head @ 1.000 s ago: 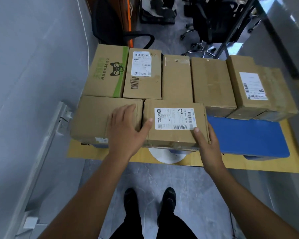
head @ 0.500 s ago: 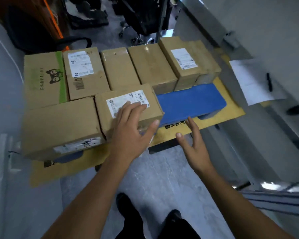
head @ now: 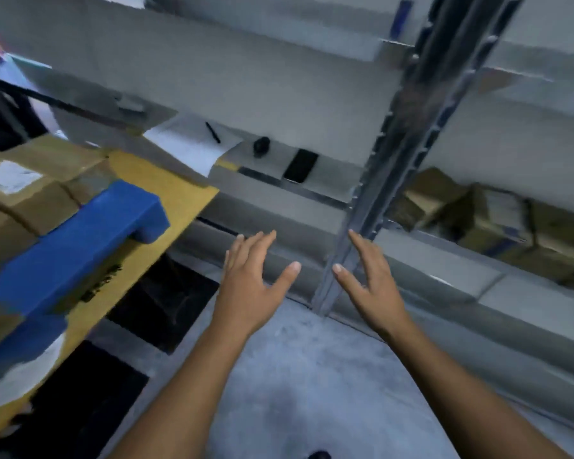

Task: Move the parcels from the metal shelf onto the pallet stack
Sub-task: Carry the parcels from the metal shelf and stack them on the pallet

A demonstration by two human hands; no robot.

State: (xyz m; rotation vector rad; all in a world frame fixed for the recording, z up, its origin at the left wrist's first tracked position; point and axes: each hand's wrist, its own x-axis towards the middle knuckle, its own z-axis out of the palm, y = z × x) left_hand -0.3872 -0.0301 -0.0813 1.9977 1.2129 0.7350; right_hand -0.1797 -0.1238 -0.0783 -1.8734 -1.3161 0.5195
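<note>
Two empty hands, left hand (head: 246,286) and right hand (head: 368,286), fingers spread, parcels (head: 497,223) on metal shelf (head: 371,207) up right

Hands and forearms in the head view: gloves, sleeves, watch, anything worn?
Nothing worn that shows. The left hand and right hand are bare, with no gloves, and no rings are visible, though the frame is blurred by motion. Both forearms are bare down to the bottom edge of the frame: no sleeve cuff, watch, wristband or strap. Fingernails look short and plain.
</note>
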